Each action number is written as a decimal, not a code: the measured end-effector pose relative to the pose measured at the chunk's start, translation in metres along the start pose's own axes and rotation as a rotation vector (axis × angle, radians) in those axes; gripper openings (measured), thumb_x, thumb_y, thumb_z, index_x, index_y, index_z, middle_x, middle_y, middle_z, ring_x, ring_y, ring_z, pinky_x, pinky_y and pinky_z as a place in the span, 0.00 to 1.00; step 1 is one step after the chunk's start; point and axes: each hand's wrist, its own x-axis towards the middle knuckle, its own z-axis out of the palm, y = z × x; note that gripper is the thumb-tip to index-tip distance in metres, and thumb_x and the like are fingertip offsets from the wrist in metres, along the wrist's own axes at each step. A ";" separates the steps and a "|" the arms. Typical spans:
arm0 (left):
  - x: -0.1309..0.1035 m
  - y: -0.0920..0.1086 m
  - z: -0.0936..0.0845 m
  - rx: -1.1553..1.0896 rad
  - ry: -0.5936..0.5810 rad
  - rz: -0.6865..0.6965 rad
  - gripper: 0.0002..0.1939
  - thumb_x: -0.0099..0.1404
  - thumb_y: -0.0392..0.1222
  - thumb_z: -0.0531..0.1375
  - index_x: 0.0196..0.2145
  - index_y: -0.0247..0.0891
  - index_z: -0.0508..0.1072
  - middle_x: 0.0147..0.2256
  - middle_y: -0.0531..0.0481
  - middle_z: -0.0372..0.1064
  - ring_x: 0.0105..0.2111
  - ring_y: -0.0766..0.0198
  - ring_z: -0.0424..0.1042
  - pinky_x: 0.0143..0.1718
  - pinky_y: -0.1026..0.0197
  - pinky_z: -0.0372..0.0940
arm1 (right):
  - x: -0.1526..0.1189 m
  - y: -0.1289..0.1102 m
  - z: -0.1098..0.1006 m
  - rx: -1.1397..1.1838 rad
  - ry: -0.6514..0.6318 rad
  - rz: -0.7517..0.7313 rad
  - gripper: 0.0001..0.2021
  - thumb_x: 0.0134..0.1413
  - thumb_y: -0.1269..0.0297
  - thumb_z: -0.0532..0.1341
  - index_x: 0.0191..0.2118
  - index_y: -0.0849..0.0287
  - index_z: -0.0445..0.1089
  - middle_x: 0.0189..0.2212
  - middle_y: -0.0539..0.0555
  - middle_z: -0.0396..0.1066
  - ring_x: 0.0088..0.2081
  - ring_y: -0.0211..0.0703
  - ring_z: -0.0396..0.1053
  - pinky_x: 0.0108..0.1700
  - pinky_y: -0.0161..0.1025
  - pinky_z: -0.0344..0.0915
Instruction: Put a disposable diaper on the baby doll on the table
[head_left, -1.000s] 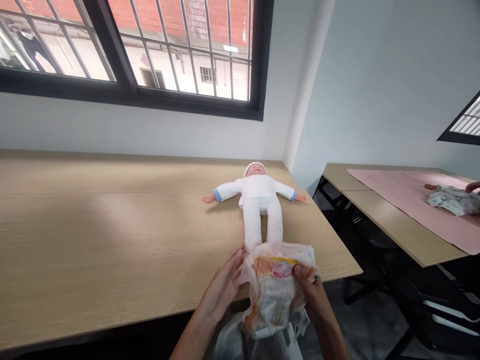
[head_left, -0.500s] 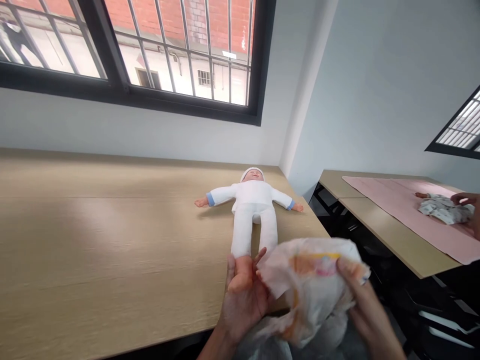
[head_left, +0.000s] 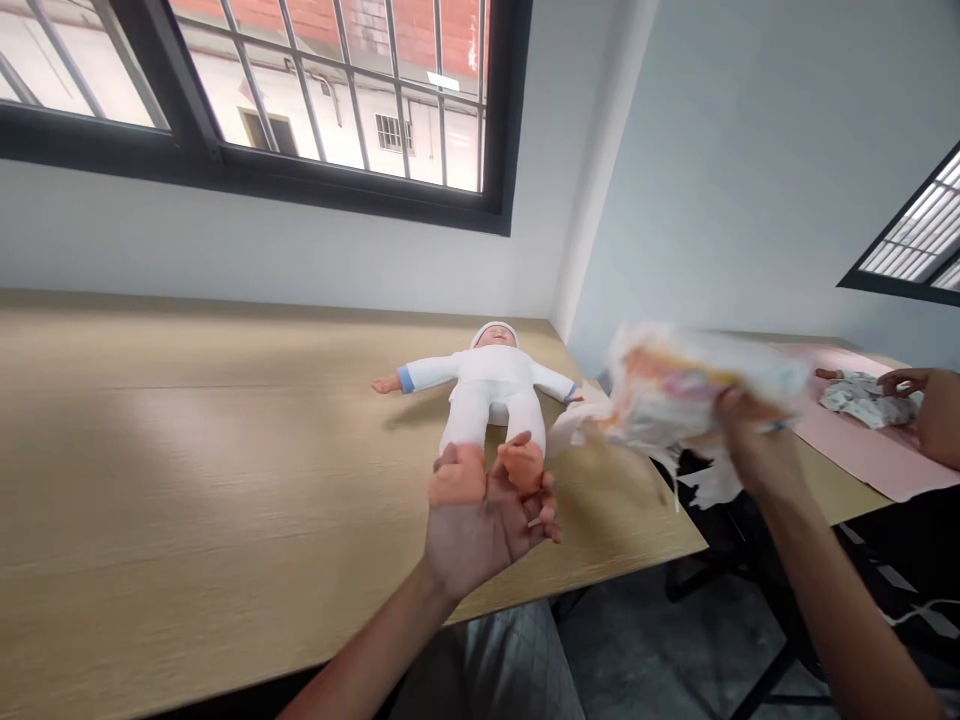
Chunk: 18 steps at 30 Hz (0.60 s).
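Note:
A baby doll (head_left: 495, 375) in a white suit with blue cuffs lies on its back on the wooden table (head_left: 225, 480), its head toward the wall. Its bare feet rest against my left hand (head_left: 487, 530), which is palm up under them, the fingers curled around the feet. Off to the right, my right hand (head_left: 757, 445) grips a crumpled white diaper (head_left: 675, 385) with an orange and pink print. Motion blurs the diaper, which hangs in the air over the table's right edge.
On the right, a second table with a pink mat (head_left: 847, 450) bears a patterned white cloth (head_left: 862, 400), touched by another person's hand (head_left: 907, 380). Black chair frames (head_left: 772, 650) stand below. A barred window (head_left: 337, 90) is behind the table.
My right hand has carried the diaper up and to the right, away from the doll's legs. My left hand now has both feet on it, and the legs are raised a little.

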 end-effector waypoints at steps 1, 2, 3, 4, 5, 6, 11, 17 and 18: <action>0.001 0.006 0.006 0.033 0.006 0.010 0.32 0.57 0.70 0.50 0.47 0.47 0.72 0.36 0.45 0.70 0.29 0.58 0.68 0.36 0.52 0.64 | -0.015 0.017 0.004 -0.061 -0.203 -0.007 0.17 0.50 0.54 0.64 0.42 0.60 0.75 0.41 0.60 0.76 0.45 0.54 0.73 0.49 0.49 0.69; 0.003 0.012 0.011 0.068 0.007 0.019 0.32 0.56 0.70 0.50 0.50 0.48 0.71 0.36 0.45 0.70 0.29 0.59 0.68 0.35 0.52 0.64 | -0.031 0.035 0.010 -0.135 -0.445 -0.041 0.16 0.52 0.56 0.63 0.44 0.60 0.75 0.43 0.61 0.76 0.46 0.56 0.73 0.50 0.53 0.68; 0.005 0.018 0.017 0.099 0.002 0.027 0.33 0.56 0.70 0.51 0.51 0.49 0.70 0.36 0.46 0.70 0.29 0.59 0.68 0.35 0.52 0.63 | -0.046 0.053 0.015 -0.230 -0.649 -0.090 0.17 0.56 0.61 0.59 0.50 0.57 0.73 0.51 0.60 0.71 0.53 0.56 0.68 0.58 0.55 0.61; 0.007 0.023 0.023 0.128 -0.007 0.033 0.33 0.55 0.69 0.52 0.52 0.49 0.69 0.35 0.46 0.70 0.29 0.59 0.68 0.35 0.53 0.63 | -0.060 0.069 0.020 -0.349 -0.852 -0.192 0.20 0.54 0.66 0.59 0.54 0.53 0.70 0.58 0.59 0.64 0.60 0.57 0.60 0.62 0.58 0.52; 0.010 0.029 0.030 0.156 -0.016 0.040 0.33 0.55 0.69 0.52 0.52 0.48 0.68 0.35 0.46 0.70 0.29 0.59 0.68 0.35 0.53 0.63 | -0.072 0.083 0.025 -0.484 -0.958 -0.256 0.27 0.52 0.71 0.59 0.59 0.49 0.65 0.64 0.56 0.56 0.65 0.57 0.50 0.65 0.61 0.43; 0.014 0.034 0.036 0.185 -0.023 0.049 0.33 0.56 0.68 0.52 0.52 0.47 0.68 0.35 0.46 0.70 0.29 0.58 0.68 0.35 0.53 0.63 | -0.082 0.094 0.029 -0.614 -1.006 -0.289 0.34 0.49 0.76 0.58 0.63 0.46 0.58 0.67 0.55 0.48 0.68 0.57 0.42 0.65 0.63 0.38; 0.040 0.059 0.063 0.329 -0.042 0.128 0.33 0.58 0.66 0.49 0.50 0.39 0.68 0.37 0.41 0.69 0.33 0.54 0.68 0.38 0.48 0.63 | -0.109 0.103 0.038 -0.860 -1.069 -0.353 0.43 0.46 0.83 0.54 0.66 0.39 0.47 0.69 0.50 0.35 0.69 0.58 0.29 0.64 0.64 0.38; 0.066 0.077 0.079 0.351 -0.097 0.205 0.29 0.61 0.62 0.49 0.53 0.43 0.65 0.41 0.44 0.68 0.41 0.50 0.70 0.43 0.46 0.62 | -0.126 0.078 0.042 -0.700 -1.225 -0.426 0.38 0.52 0.74 0.59 0.66 0.41 0.48 0.68 0.51 0.42 0.69 0.58 0.32 0.64 0.66 0.36; 0.067 0.078 0.079 0.348 -0.096 0.218 0.29 0.61 0.62 0.49 0.53 0.43 0.65 0.41 0.44 0.69 0.42 0.49 0.70 0.44 0.46 0.62 | -0.126 0.078 0.045 -0.689 -1.230 -0.436 0.38 0.52 0.72 0.59 0.67 0.43 0.47 0.68 0.52 0.43 0.69 0.57 0.32 0.65 0.65 0.35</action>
